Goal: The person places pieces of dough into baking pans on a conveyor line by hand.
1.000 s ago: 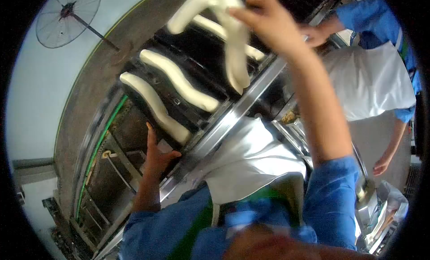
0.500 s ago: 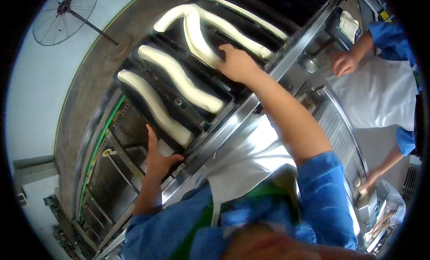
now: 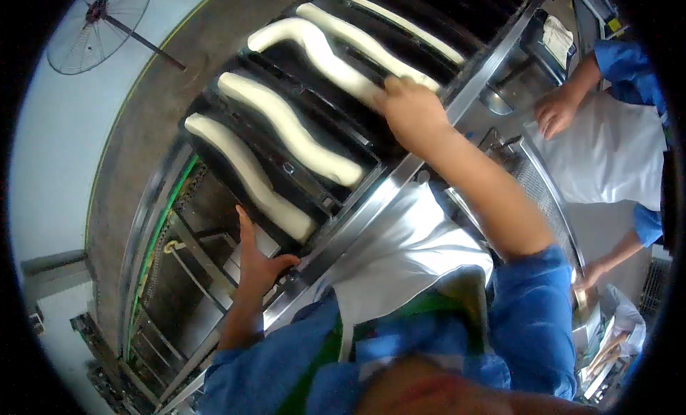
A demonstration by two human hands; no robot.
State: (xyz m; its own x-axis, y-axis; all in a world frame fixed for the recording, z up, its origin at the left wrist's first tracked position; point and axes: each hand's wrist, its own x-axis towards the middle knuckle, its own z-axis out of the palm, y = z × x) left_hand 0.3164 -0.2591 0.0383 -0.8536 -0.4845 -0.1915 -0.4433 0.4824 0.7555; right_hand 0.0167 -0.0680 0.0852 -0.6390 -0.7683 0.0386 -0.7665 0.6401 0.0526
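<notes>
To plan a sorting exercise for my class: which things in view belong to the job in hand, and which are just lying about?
Belonging to the job:
pale strips, dough-like
black trays under them
right hand, at one strip's end
left hand, beside the nearest tray

Apparently just around it:
caged fan
perforated metal panel
white item, too unclear to name

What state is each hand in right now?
Left hand: open, thumb and finger spread beside a black tray.
Right hand: closed on a dough strip's end.
</notes>
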